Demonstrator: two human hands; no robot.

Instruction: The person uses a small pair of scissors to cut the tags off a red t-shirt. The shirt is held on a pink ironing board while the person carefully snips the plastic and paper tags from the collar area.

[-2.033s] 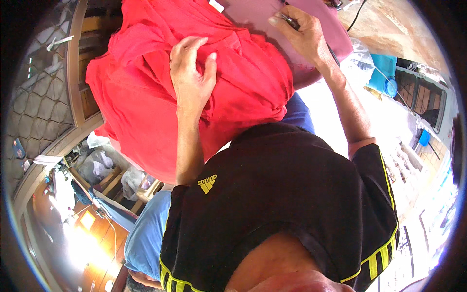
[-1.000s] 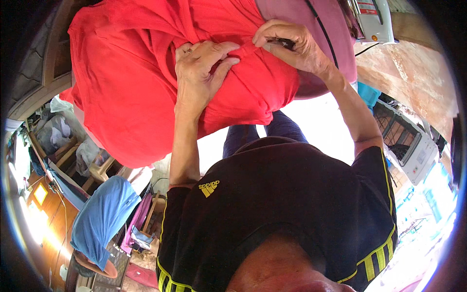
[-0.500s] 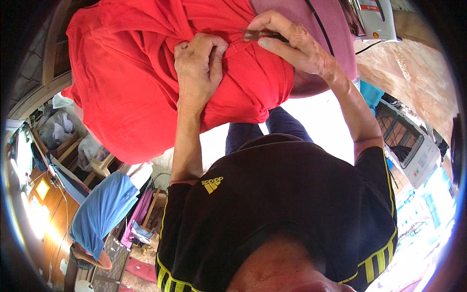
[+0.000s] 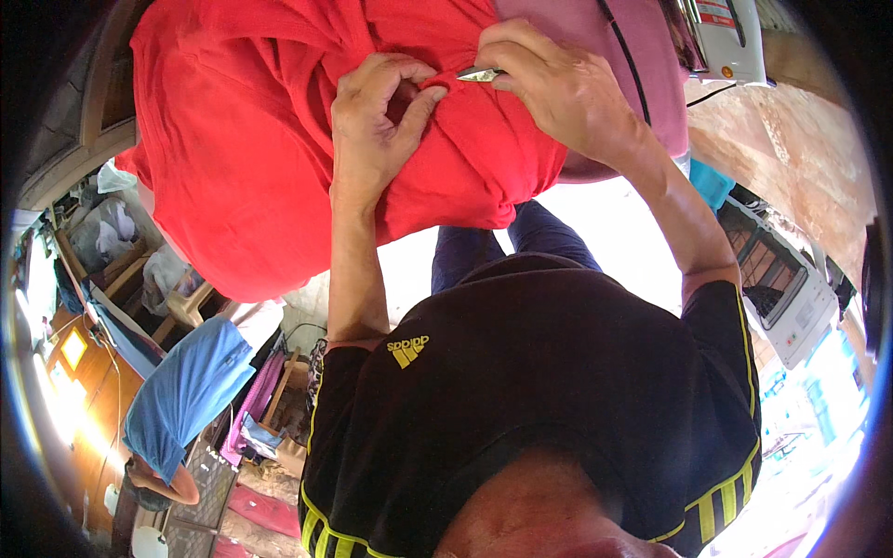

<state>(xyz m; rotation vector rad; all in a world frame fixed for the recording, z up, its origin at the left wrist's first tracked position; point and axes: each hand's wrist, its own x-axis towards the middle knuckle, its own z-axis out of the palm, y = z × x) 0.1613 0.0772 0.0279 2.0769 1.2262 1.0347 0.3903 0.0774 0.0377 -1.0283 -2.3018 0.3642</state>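
Garment: red cloth (image 4: 251, 158) fills the upper left and upper centre of the frame, bunched and draped over a pink padded surface (image 4: 605, 65) at upper right.
Left hand: left hand (image 4: 377, 130), upper centre, thumb and fingers pinched together on a fold of the red cloth.
Right hand: right hand (image 4: 558, 88), just right of the left, closed around a small metal tool (image 4: 479, 73); only the tool's shiny tip shows, its kind unclear.
Hands together: nearly touching, both at the same gathered ridge of fabric.
Tool tip: at the fold, right beside the left thumb; whether it bites the cloth cannot be told.
Step in hand (judgement): working a seam or thread at the pinched fold, left hand holding tension.
Next move calls for (judgement): steady pinch, a small controlled motion of the tip, kept off the left thumb.
Background: white appliance (image 4: 726, 37) upper right; blue cloth (image 4: 186, 391) lower left.
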